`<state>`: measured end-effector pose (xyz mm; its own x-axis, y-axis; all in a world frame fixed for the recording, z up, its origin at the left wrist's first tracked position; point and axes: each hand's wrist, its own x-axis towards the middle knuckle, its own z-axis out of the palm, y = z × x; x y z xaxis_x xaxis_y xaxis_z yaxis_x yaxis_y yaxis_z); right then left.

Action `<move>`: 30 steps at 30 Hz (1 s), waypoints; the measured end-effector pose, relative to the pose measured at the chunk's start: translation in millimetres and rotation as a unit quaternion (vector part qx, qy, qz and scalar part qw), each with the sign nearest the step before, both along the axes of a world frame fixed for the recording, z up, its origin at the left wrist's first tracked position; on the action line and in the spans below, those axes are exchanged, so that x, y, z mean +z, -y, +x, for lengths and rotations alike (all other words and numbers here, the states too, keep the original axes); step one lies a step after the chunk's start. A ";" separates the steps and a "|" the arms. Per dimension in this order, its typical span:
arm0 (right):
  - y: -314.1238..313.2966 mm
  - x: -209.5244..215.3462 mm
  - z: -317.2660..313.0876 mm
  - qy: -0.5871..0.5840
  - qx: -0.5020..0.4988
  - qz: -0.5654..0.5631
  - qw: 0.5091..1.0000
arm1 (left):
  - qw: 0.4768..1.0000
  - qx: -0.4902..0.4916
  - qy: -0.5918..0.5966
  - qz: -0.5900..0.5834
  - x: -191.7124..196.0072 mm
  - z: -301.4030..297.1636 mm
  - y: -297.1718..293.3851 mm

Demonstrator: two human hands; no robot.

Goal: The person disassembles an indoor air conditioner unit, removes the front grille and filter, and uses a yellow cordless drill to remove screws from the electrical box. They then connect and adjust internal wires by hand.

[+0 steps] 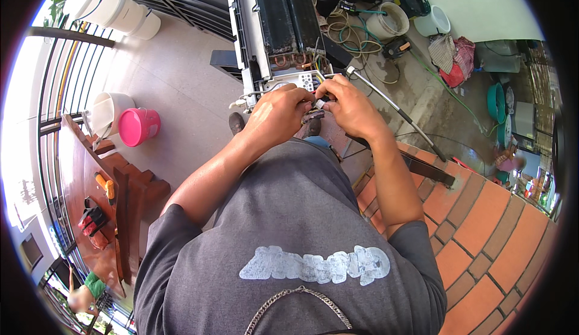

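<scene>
left hand (278,113): my fingers curl at the wiring end of the opened air conditioner unit (274,27), pinching a small white connector (318,103).
right hand (350,107): my fingers meet the same connector from the other side.
wires (313,77): coloured strands run from the unit's end to my fingertips.
floor (175,82): a pink bucket (139,126) stands beside a white bucket (108,110).

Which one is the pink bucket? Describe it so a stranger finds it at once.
Start at the dark metal railing along the left. On the pale tiled floor beside it sits the bright pink plastic bucket, tipped sideways. It touches a white bucket; no other pail is pink.
</scene>
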<state>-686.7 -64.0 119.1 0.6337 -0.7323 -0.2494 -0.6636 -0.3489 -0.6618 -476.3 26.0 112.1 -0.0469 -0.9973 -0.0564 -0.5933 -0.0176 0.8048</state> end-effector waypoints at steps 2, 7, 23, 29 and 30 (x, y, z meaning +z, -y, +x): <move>1.6 -0.3 -0.7 0.010 -0.001 0.013 1.000 | 1.000 -0.001 0.019 -0.012 -1.0 -0.7 -4.5; 4.3 -0.3 -0.5 0.011 0.014 -0.012 1.000 | 0.998 -0.001 0.049 -0.033 -4.4 -1.0 -12.2; 3.6 -3.0 -6.0 0.081 0.024 -0.031 0.996 | 0.998 0.051 0.009 -0.038 -11.8 -1.9 -17.7; 5.0 -2.2 -4.7 0.053 -0.008 0.037 0.998 | 0.989 0.016 0.016 -0.147 -12.3 -1.9 -15.2; 5.7 -1.7 -3.3 0.054 -0.006 0.037 0.998 | 0.990 0.014 0.024 -0.141 -12.4 -1.2 -15.0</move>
